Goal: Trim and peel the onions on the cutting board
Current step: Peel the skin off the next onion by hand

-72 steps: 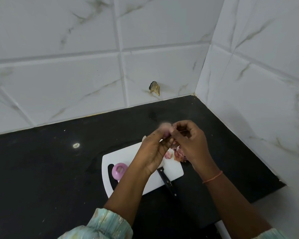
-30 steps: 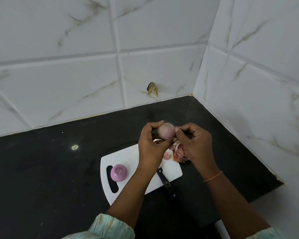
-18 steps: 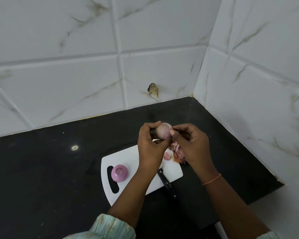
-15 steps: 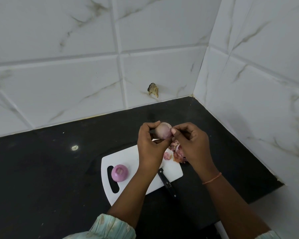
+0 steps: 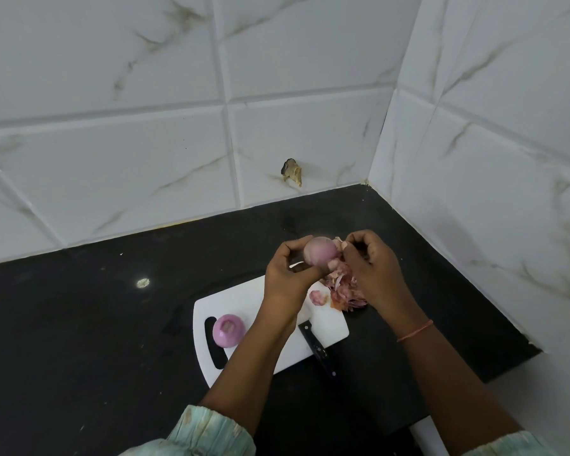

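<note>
My left hand point(image 5: 285, 274) holds a pinkish onion point(image 5: 320, 251) in the air above the far edge of the white cutting board point(image 5: 244, 299). My right hand point(image 5: 372, 268) pinches a flap of papery skin point(image 5: 339, 242) at the onion's right side. A second, peeled purple onion point(image 5: 228, 330) rests on the board's left end beside the handle slot. A pile of peels point(image 5: 344, 289) and a cut onion end point(image 5: 318, 297) lie at the board's right end.
A black-handled knife point(image 5: 316, 345) lies on the board's near right edge, its blade hidden under my left forearm. The board sits on a black counter point(image 5: 79, 324) in a corner of white marble-tiled walls point(image 5: 491, 159). A chipped spot point(image 5: 291, 172) marks the back wall.
The onion has turned in my left hand and risen slightly. My right hand's fingers moved from the onion's front to its right side, pulling a strip of skin away.
</note>
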`<action>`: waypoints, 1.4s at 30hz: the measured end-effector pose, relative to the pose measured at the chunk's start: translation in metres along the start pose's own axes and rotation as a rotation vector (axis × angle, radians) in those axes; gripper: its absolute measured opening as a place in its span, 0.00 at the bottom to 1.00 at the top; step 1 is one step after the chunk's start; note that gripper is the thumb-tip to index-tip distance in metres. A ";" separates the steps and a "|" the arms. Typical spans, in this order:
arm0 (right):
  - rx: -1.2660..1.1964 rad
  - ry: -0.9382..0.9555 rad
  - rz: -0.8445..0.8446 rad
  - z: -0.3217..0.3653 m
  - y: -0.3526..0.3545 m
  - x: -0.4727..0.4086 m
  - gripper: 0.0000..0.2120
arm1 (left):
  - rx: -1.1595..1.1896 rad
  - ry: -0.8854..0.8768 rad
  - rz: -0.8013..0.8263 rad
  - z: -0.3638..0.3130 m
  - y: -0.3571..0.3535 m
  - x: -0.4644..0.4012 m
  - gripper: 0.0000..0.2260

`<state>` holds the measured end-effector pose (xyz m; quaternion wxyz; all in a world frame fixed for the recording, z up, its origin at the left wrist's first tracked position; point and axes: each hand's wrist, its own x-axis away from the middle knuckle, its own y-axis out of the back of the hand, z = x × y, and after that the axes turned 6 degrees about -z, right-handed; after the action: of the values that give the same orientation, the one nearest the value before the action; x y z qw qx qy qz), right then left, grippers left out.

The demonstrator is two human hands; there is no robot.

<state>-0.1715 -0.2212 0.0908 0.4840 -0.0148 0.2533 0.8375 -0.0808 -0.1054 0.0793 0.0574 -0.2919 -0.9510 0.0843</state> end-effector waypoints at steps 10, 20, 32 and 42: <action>-0.305 -0.394 -0.222 -0.020 0.005 -0.007 0.02 | 0.586 0.471 0.176 -0.010 0.005 -0.001 0.11; -0.131 -0.466 0.017 -0.023 0.005 -0.004 0.12 | 0.477 0.389 0.147 -0.008 0.003 -0.004 0.16; -0.043 0.236 -0.003 0.003 -0.007 0.009 0.10 | -0.136 -0.091 0.138 -0.006 0.006 0.000 0.25; -0.017 0.200 -0.093 0.001 -0.005 0.008 0.03 | -0.130 -0.109 0.165 -0.008 0.008 0.001 0.26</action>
<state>-0.1711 -0.2126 0.0877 0.4946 -0.1144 0.2922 0.8105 -0.0755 -0.0973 0.0854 -0.0208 -0.3672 -0.9289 0.0425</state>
